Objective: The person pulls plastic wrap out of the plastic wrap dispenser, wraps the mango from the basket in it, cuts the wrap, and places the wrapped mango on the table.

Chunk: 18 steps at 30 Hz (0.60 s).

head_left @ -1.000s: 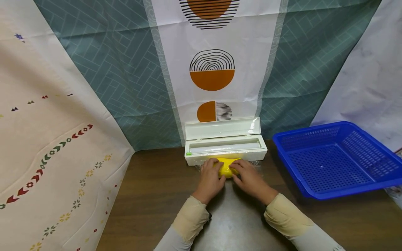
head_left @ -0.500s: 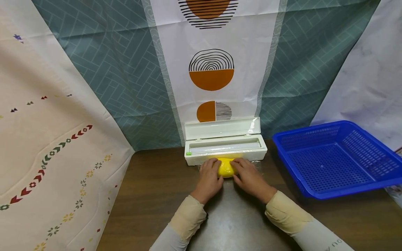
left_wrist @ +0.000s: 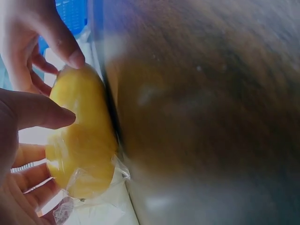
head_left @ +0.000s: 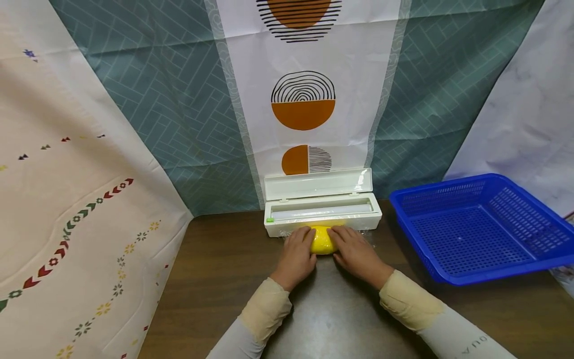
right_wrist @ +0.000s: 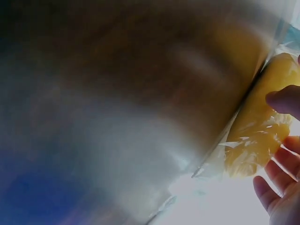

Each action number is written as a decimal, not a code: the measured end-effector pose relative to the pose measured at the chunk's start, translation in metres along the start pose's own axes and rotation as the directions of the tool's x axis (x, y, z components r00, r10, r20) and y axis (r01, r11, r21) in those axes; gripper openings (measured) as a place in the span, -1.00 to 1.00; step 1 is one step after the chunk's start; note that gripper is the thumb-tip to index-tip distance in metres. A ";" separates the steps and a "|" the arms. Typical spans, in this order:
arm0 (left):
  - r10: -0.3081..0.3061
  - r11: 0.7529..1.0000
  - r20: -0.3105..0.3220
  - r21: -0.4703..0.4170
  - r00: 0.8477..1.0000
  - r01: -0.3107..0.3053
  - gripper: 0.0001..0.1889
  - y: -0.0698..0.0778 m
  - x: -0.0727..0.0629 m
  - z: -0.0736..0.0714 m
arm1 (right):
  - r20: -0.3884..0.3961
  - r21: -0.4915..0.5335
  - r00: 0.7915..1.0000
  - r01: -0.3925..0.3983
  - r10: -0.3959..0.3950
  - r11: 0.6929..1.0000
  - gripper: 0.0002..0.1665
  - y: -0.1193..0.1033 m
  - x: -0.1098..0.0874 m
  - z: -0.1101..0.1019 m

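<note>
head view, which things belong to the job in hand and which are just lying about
Apparently in the job:
yellow object, held by the left hand and right hand
clear film on it
open white box with a pale roll, behind

Likely just lying about:
blue basket, to the right, untouched
patterned cloth, hanging behind

The dispenser point(head_left: 365, 220) has a roll point(head_left: 320, 211) in it, a bundle point(head_left: 323, 241) before it, a basket point(head_left: 466, 239) right of it, hanging cloth point(head_left: 305, 60) behind it.
</note>
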<state>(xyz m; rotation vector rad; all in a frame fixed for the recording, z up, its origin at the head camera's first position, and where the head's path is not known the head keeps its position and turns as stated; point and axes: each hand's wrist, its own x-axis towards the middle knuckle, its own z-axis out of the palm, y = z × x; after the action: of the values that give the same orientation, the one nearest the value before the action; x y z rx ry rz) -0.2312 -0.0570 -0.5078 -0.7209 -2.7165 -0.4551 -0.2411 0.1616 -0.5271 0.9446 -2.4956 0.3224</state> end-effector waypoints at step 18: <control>-0.015 1.000 0.013 -0.004 1.000 0.015 -0.35 0.000 0.002 0.001 | 0.073 -0.071 0.997 0.024 -0.019 0.997 -0.08 0.004 0.011 0.001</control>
<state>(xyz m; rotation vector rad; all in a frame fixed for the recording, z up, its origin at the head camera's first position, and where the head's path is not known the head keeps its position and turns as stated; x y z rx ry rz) -0.2326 -0.0559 -0.5082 -0.7070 -2.7352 -0.4607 -0.2509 0.1578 -0.5224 0.9695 -2.5425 0.1931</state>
